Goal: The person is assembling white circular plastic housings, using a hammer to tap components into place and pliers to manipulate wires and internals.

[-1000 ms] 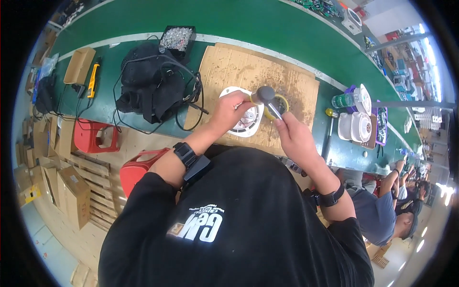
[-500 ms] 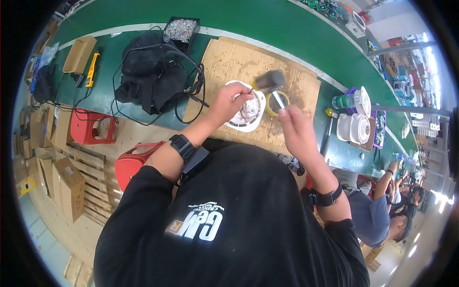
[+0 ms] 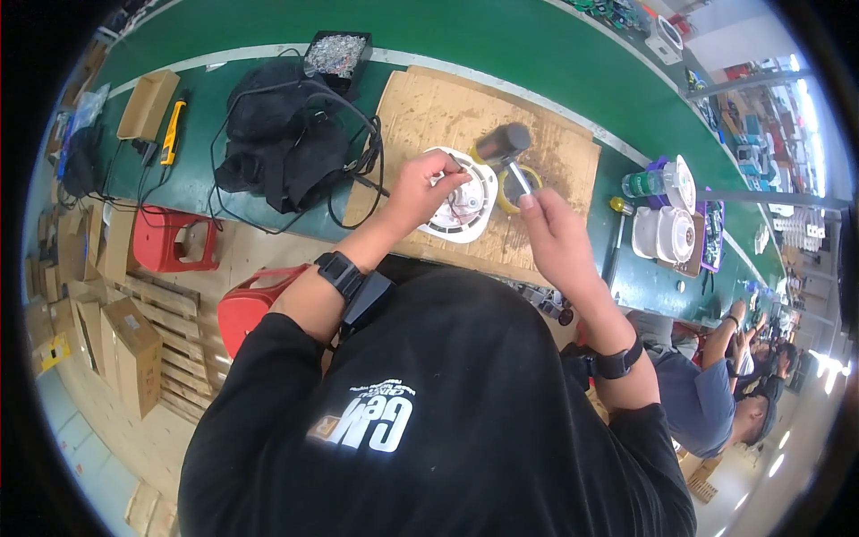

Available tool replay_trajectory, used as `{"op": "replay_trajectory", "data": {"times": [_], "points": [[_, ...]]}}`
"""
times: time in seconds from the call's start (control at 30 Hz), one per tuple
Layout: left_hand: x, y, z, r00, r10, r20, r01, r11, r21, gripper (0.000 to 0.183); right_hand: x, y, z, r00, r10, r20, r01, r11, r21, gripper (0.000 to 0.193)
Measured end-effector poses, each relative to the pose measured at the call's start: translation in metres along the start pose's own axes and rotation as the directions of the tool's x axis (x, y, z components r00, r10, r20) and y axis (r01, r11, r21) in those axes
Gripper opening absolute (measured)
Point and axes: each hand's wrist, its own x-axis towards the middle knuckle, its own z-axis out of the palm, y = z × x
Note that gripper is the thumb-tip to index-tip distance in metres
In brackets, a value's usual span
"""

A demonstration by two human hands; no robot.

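A mallet [image 3: 503, 143] with a black head and pale metallic handle is in my right hand [image 3: 557, 228], its fingers closed round the handle. The head hangs over the far right rim of a round white plastic housing [image 3: 483, 215], which has slots round its edge and thin wires inside. My left hand [image 3: 422, 190] reaches over that housing, thumb and fingers pinched together near its middle; a small dark thing shows at the fingertips, too small to name. Partly behind the mallet handle lies a roll of yellowish tape [image 3: 506, 204]. All of this rests on a cardboard sheet [image 3: 564, 152].
Left of the cardboard are a black bag [image 3: 277, 152] with cables, a black box of small metal parts [image 3: 338, 55], an open carton [image 3: 148, 103] and a yellow tool [image 3: 174, 132]. White housings [image 3: 664, 234] and a screwdriver [image 3: 619, 224] lie right. A co-worker [image 3: 707, 403] sits farther right.
The mallet head, blurred before, is now sharp and slightly lower, turned a little. My right hand has shifted slightly; my left hand stays over the white housing.
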Motion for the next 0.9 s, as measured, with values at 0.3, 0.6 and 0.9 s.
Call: {"op": "replay_trajectory", "data": {"times": [0.3,0.6,0.9], "points": [[-0.004,-0.006,0.006,0.993,-0.120,-0.022,0.118,0.990,-0.074,0.011,0.004,-0.003,0.008,0.999,-0.038,0.025,0.040,0.994,-0.105,0.027],[-0.007,-0.010,0.004,0.997,-0.065,-0.032,0.061,0.991,-0.120,0.012,0.003,-0.034,-0.016,0.962,-0.213,-0.170,0.207,0.977,-0.049,0.028],[-0.008,-0.012,0.004,0.999,-0.020,-0.033,0.016,0.995,-0.095,0.009,0.002,-0.039,-0.022,0.989,-0.150,-0.014,0.148,0.986,-0.078,0.026]]}}
